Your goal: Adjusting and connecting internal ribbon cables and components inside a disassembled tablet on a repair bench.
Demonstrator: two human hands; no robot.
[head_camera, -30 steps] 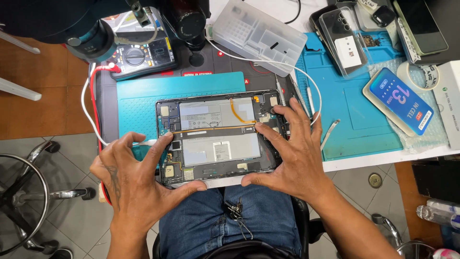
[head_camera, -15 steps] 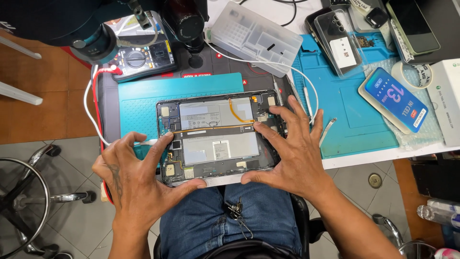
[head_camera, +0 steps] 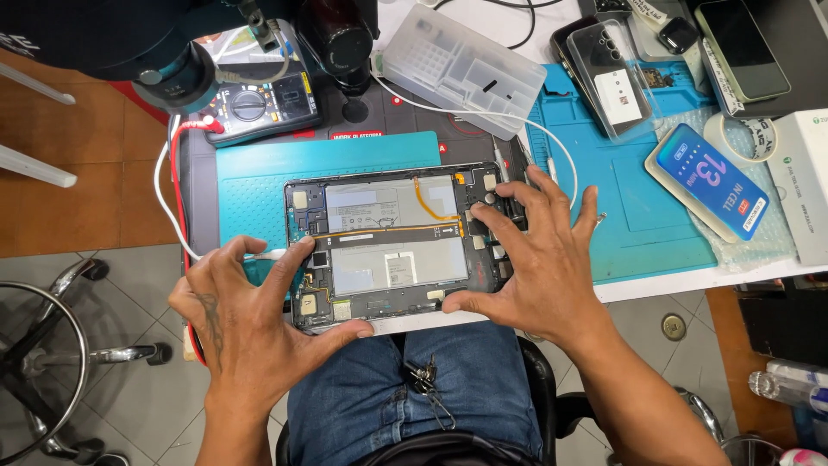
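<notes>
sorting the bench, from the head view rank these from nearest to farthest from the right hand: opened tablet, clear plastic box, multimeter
1. opened tablet: under the right hand, touching it.
2. clear plastic box: on the bench above the hand.
3. multimeter: far upper left, past the tablet.

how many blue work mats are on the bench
2: one teal mat lies under the opened tablet that both hands touch; a second blue mat lies to its right, partly covered by phones.
</notes>
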